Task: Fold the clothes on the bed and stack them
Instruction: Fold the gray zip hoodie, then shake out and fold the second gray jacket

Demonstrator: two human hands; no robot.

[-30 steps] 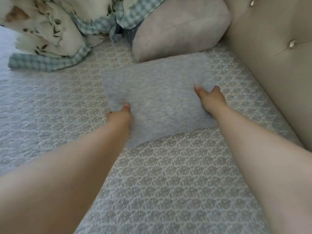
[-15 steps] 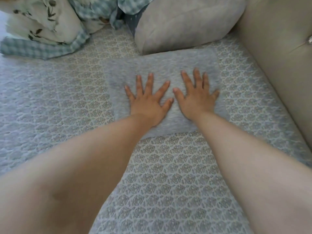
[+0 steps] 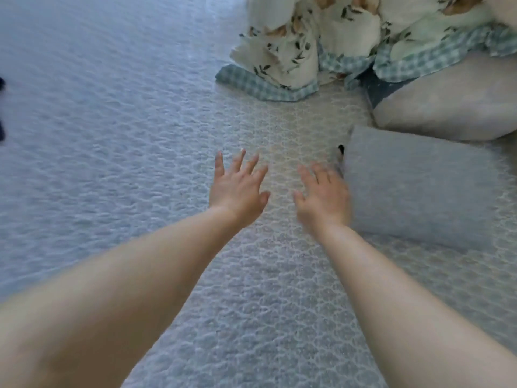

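A folded grey garment (image 3: 414, 186) lies flat on the bed at the right, a neat rectangle. My right hand (image 3: 321, 197) hovers just left of its left edge, fingers spread and holding nothing, slightly blurred. My left hand (image 3: 237, 189) is further left over the patterned bedspread (image 3: 140, 135), fingers straight and spread, empty. A dark piece of cloth (image 3: 2, 107) peeks in at the far left edge of the view.
A crumpled floral quilt with blue checked trim (image 3: 321, 46) is heaped at the back. A grey pillow (image 3: 453, 107) lies behind the folded garment at the right. The bedspread stretches wide to the left.
Both hands have lifted off the folded grey garment and moved left of it. The view has swung left, so the garment now sits at the right.
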